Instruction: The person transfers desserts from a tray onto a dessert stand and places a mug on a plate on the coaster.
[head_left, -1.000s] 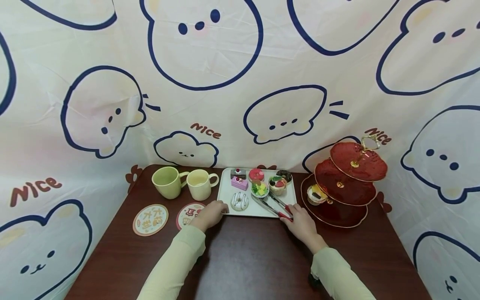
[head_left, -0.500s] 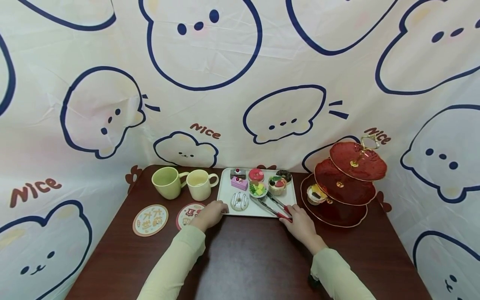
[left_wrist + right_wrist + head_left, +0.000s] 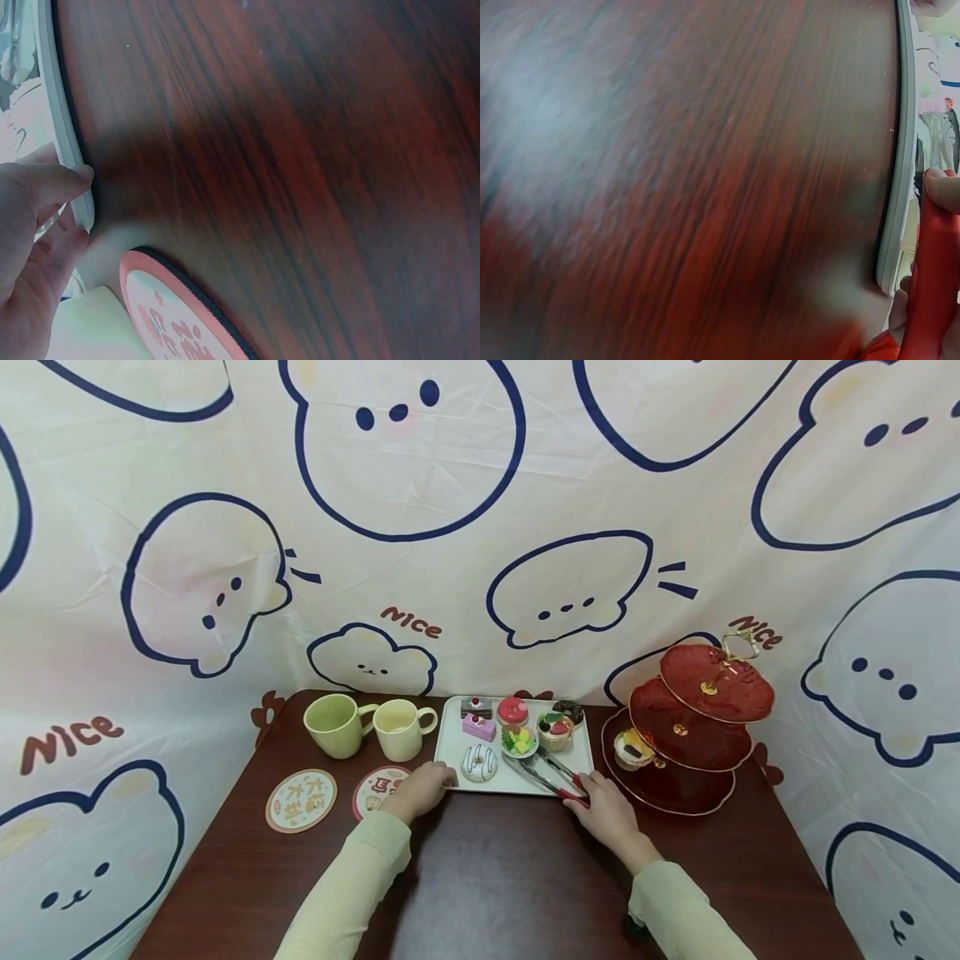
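Observation:
In the head view my left hand pinches the front left corner of a white tray; the left wrist view shows thumb and fingers on the rim. My right hand grips tongs by their red handles at the tray's front right. Their spread metal arms point toward a small cup of green and yellow fruit. On the tray a white striped donut lies at the front left, with a fruit tart at the right. In the right wrist view a red handle lies under my thumb.
Behind lie a pink donut, a dark donut and two cake slices. A red three-tier stand with a tart stands right. Left are a green mug, a cream mug and two coasters. Patterned cloth hangs behind.
The fruit cup shifts slightly left, then back right, with the tongs' tips beside it. My right hand and forearm have moved a little to the right. My left hand stays on the tray corner.

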Demonstrator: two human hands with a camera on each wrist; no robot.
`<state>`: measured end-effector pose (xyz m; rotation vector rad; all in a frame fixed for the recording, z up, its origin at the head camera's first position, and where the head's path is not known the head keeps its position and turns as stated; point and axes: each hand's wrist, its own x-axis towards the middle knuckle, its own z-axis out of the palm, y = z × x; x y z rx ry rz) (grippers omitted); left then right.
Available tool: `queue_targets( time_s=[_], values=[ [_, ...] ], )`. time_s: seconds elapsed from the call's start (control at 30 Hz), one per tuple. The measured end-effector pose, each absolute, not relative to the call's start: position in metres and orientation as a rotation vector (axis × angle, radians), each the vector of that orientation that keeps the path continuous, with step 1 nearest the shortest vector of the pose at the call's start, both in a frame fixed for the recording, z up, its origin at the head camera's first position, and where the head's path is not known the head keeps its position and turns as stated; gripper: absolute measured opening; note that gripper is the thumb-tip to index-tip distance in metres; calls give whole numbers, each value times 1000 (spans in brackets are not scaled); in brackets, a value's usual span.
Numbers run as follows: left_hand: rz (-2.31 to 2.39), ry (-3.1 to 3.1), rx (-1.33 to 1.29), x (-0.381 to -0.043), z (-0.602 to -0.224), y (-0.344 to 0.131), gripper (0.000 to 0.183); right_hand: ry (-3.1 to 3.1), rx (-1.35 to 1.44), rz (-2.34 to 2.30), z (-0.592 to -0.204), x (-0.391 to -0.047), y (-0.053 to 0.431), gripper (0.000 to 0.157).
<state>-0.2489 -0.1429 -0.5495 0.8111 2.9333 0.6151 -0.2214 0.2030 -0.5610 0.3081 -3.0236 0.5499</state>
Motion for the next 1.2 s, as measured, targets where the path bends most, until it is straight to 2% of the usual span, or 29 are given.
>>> queue_targets(
  time_s=[0.53, 1.2],
  values=[
    [618, 2919, 781, -249, -551, -143, 20, -3067, 349, 531, -556, -226, 201, 64],
    [623, 2924, 810, -247, -547, -143, 20, -3035, 335, 531, -560, -224, 201, 58]
  ],
)
